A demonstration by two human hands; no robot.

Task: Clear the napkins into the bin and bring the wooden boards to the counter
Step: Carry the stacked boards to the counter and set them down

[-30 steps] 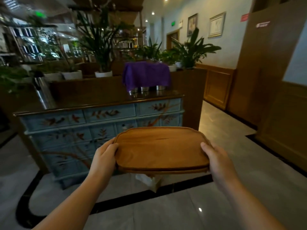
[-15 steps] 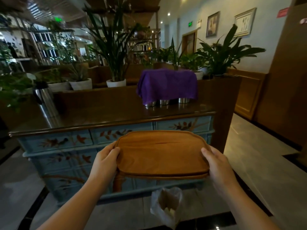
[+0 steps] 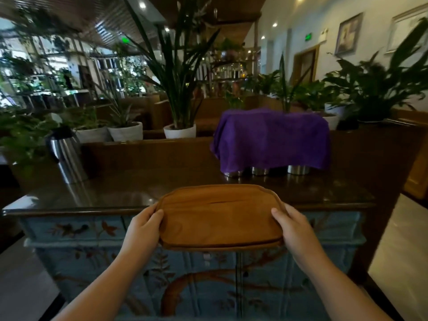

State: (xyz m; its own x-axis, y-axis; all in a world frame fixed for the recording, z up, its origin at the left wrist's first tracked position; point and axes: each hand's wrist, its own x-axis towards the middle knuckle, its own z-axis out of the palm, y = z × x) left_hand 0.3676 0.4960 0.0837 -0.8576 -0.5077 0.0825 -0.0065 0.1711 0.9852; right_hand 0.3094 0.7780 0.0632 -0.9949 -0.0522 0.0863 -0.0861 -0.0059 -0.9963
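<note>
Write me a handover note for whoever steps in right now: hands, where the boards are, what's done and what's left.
Left hand: gripping the left end of the stacked brown rounded wooden boards.
Right hand: gripping the right end.
Boards: held level, in the air, at the near edge of the dark glossy counter on the blue painted cabinet, not yet set down.
On the counter: a steel flask at left, a purple cloth over metal containers at right; bare top between.
Done: boards carried to the counter.
Left: set them down. Napkins and bin not in view.

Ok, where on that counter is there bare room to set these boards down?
The dark counter top is bare between the steel flask on the left and the purple cloth over steel cups on the right. The right rear is crowded.
</note>
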